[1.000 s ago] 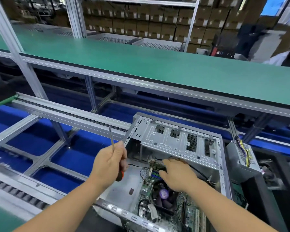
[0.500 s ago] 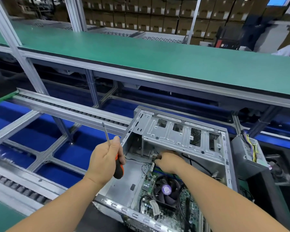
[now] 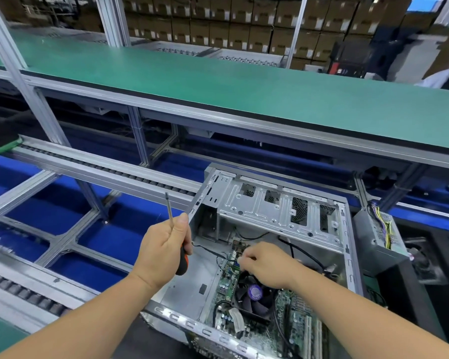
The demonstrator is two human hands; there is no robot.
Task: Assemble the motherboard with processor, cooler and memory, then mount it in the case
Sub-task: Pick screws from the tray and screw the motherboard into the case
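An open grey metal case (image 3: 272,206) lies on its side in front of me. Inside it sits the green motherboard (image 3: 293,320) with a black cooler fan (image 3: 254,294) that has a purple hub. My left hand (image 3: 163,250) grips a screwdriver (image 3: 169,207) with an orange-black handle, its shaft pointing up, just left of the case. My right hand (image 3: 267,263) is inside the case with its fingertips pinched together at the board's far corner; what they pinch is too small to make out. Black cables run across the case floor.
A grey power supply (image 3: 379,237) with coloured wires stands right of the case. A green shelf (image 3: 244,92) spans the bench above. Roller rails (image 3: 101,167) and blue floor panels lie to the left. Stacked cartons fill the background. A person's white sleeve shows at far right.
My right hand has shifted from over the fan toward the board's far corner, uncovering the fan. The left hand with the screwdriver has stayed about where it was.
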